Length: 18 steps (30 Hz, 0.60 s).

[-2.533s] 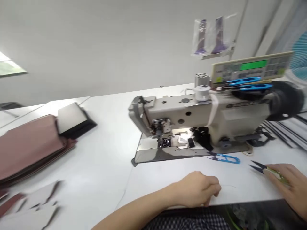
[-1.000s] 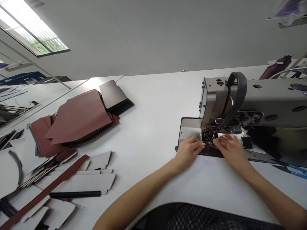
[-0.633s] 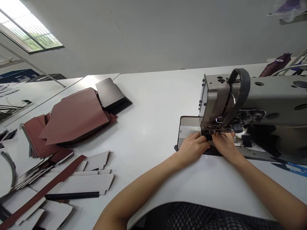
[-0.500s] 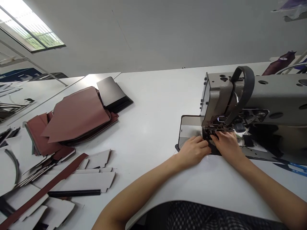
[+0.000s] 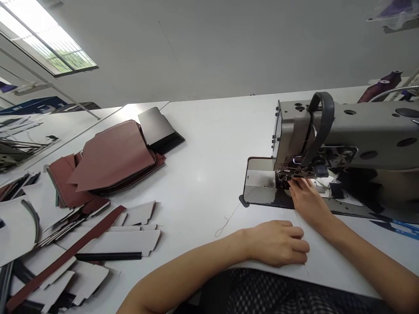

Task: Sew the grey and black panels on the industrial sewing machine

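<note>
A grey industrial sewing machine (image 5: pixel 347 131) stands at the right of the white table (image 5: pixel 203 174). My right hand (image 5: pixel 306 198) reaches under the machine's head, its fingertips pressed together at the needle and presser foot (image 5: pixel 288 176); what they hold is too small to see. My left hand (image 5: pixel 281 242) rests near the table's front edge with its fingers curled, and a thin thread (image 5: pixel 304 235) runs from it up toward the needle. Another loop of thread (image 5: pixel 225 222) lies on the table to the left.
Reddish-brown leather pieces (image 5: pixel 111 157) and dark panels (image 5: pixel 160 128) are stacked at the left. White card cut-outs and a brown strip (image 5: pixel 68 248) lie scattered at the front left. Blue snips (image 5: pixel 404 227) lie by the machine's base at the right edge.
My left hand has drawn back from the needle area to the table's front edge, and a thread now shows between it and the needle. My right hand stays at the presser foot.
</note>
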### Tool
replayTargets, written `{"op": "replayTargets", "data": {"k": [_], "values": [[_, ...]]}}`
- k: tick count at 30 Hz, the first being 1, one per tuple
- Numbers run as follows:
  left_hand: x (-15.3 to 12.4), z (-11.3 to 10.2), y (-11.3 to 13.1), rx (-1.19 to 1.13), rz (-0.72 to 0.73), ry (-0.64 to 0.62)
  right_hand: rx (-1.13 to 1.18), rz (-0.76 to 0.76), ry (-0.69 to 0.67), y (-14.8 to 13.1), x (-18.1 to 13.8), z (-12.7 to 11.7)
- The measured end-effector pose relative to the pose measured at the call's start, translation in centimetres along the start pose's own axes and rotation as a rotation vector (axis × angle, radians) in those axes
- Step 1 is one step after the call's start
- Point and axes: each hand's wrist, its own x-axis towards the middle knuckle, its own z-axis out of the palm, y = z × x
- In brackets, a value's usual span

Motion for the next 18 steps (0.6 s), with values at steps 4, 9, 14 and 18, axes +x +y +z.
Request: {"op": "replayTargets", "data": {"k": [4,9,14,18], "values": [[0.3,0.2,0.2,-0.137,0.123,-0.014,0.044,0.085,-0.017,0.4,0.5,0.1],[-1.5,-0.5,-4.1,-0.439,-0.785,0.515,0.222,0.154,0.005,-0.3,-0.7,-0.9],[-1.6,0.1,-3.8,-0.404,-0.951,0.287,0.481,0.245,-0.039,-1.8,-2.0,-3.4],[-0.4,0.1,0.7,-0.055,-0.343,0.037,0.861,0.387,-0.289,-3.1,-2.9,-4.8]]}}
